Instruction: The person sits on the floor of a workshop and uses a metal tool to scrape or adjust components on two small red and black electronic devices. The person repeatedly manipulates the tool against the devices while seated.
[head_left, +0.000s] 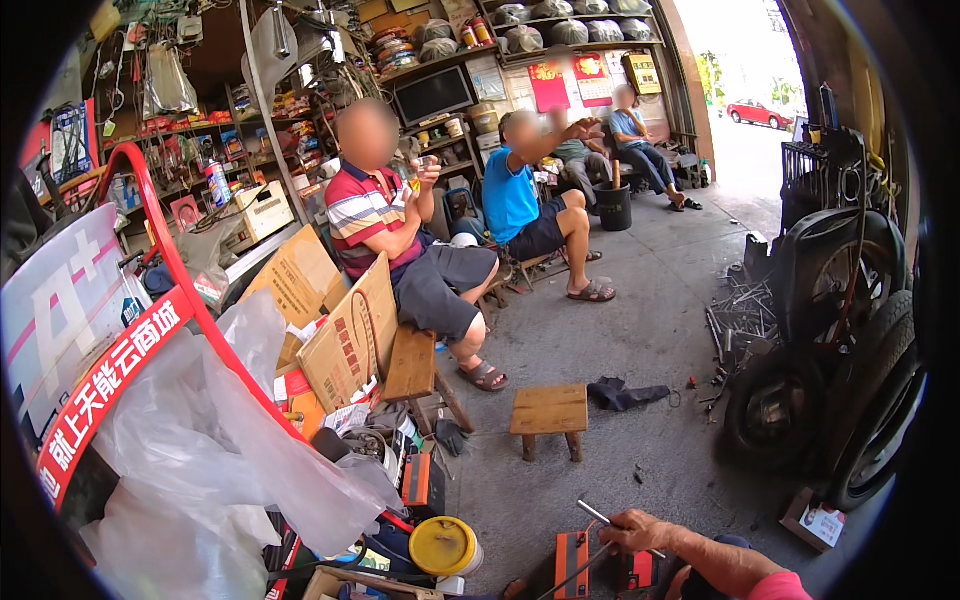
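Observation:
At the lower right, my right hand (634, 531) is closed around a shiny metal rod (592, 513), whose two ends stick out past the fingers. A thin dark length (578, 574) runs from beneath the hand down toward the lower edge; whether it joins the rod I cannot tell. Below the hand are two orange-and-black battery-like blocks (573, 562), the right one partly covered by my wrist and dark clothing. My left hand does not show. A small brownish shape at the lower edge is too cut off to identify.
Nearby stand a yellow-lidded bucket (443, 546), a low wooden stool (550, 408) and a dark cloth (625, 393). Tyres (880, 430) and scattered metal parts (738, 320) lie right. Plastic sheeting (190, 430), a red frame and cardboard (350, 335) crowd the left. Several people sit beyond.

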